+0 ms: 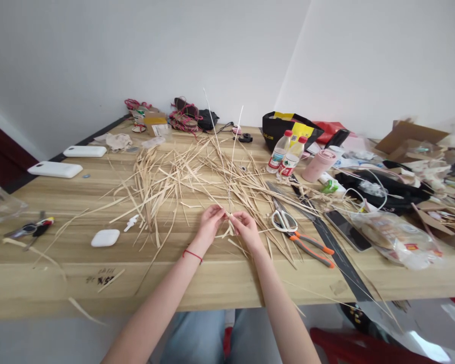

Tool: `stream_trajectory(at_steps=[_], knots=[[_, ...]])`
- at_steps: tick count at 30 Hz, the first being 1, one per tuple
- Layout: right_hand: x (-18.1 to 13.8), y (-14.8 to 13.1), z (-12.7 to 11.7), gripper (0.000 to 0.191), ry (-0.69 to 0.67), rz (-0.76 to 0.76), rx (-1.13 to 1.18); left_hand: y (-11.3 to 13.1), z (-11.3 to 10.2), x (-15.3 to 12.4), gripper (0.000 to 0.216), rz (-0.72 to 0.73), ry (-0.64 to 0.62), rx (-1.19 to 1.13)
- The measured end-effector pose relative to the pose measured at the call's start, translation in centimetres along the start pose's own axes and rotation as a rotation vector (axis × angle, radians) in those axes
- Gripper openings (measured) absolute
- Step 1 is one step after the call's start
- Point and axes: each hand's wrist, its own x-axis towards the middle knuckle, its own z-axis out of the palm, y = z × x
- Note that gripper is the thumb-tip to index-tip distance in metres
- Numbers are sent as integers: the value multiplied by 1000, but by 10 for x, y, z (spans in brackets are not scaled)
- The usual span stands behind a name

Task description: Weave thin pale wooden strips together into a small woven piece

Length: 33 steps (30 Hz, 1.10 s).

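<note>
Close to the table's front, my left hand (211, 221) and my right hand (245, 227) meet with bent fingers around a small piece of woven straw strips (230, 228). Both hands pinch it; the fingertips hide part of it. Two thin white wires (233, 146) rise from between the hands, spreading into a V toward the wall. A red string bracelet is on my left wrist. Beyond the hands lies a wide loose heap of pale straw strips (167, 174). Scissors (284, 221) with white handles and orange-and-grey handled pliers (313, 247) lie right of my right hand.
At left lie a white earbud case (105, 238), two white power banks (55, 169) and keys (32, 229). Two bottles (289, 157), a pink cup (319, 165), a phone (348, 230) and a plastic bag (396, 237) crowd the right. A black bag (269, 134) stands behind.
</note>
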Motion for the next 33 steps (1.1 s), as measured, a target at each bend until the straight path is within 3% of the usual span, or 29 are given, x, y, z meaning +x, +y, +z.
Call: stream_trajectory(at_steps=[18,27,33], knots=[[-5,-5,4,36,-102,37,-37,4,-6,2,30,-134,-73,-122],[-6,-5,6,38,-93,41,-68,15,-12,4,24,-274,-131,41],[-4,1,5,35,-142,44,-47,19,-13,3,31,-207,-172,121]])
